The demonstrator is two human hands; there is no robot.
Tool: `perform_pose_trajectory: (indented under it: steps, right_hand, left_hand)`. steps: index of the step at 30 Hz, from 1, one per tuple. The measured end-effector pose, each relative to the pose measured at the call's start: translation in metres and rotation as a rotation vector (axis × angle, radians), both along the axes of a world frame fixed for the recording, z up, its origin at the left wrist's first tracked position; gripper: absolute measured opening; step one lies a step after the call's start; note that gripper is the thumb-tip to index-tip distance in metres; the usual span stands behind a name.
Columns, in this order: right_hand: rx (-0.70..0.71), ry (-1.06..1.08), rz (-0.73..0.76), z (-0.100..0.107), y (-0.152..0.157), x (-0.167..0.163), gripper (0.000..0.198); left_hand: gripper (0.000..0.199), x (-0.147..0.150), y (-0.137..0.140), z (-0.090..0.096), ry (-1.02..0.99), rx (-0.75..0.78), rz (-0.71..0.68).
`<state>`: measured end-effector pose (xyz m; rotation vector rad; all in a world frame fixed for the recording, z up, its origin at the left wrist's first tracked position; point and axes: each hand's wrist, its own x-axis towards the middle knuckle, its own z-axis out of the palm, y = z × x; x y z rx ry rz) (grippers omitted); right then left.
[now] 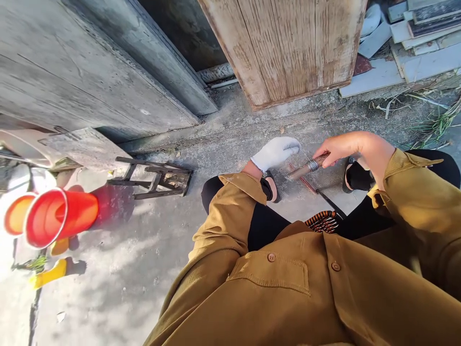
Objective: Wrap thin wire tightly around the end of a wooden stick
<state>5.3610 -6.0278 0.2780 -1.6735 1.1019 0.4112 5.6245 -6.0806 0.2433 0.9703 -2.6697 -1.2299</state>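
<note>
My left hand (276, 153), in a white glove, is closed with its fingertips pinched at one end of a thin wire (305, 154). The wire runs across to a coil of several turns (313, 165) wound round a wooden handle (299, 172). My bare right hand (347, 148) grips the handle at its darker end, just right of the coil; the paler end points down and left. Under the handle, a reddish rod (308, 184) and a black bar (330, 203) lie near the ground. An orange-and-black striped thing (322, 221) shows partly between my legs.
A dark wooden stool (158, 180) lies to the left, with red buckets (81, 211) and yellow objects (50, 274) beyond it. A wooden door panel (295, 53) stands ahead. Stacked tiles (421, 62) and cut grass (437, 120) are at the right.
</note>
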Motion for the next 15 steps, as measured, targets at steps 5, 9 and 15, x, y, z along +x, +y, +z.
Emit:
perform_pose_trajectory:
  steps: [5, 9, 15]
  right_hand:
    - [-0.136, -0.382, -0.488, 0.023, 0.004, -0.009, 0.024]
    - [-0.311, -0.616, -0.974, 0.026, 0.001, -0.008, 0.016]
    - [-0.473, -0.136, -1.123, 0.012, -0.012, -0.011, 0.012]
  left_hand:
    - [0.029, -0.007, 0.006, -0.007, 0.145, 0.251, 0.174]
    - [0.029, -0.011, 0.017, -0.013, 0.139, 0.379, 0.06]
    - [0.034, -0.006, 0.018, 0.002, 0.098, 0.287, -0.135]
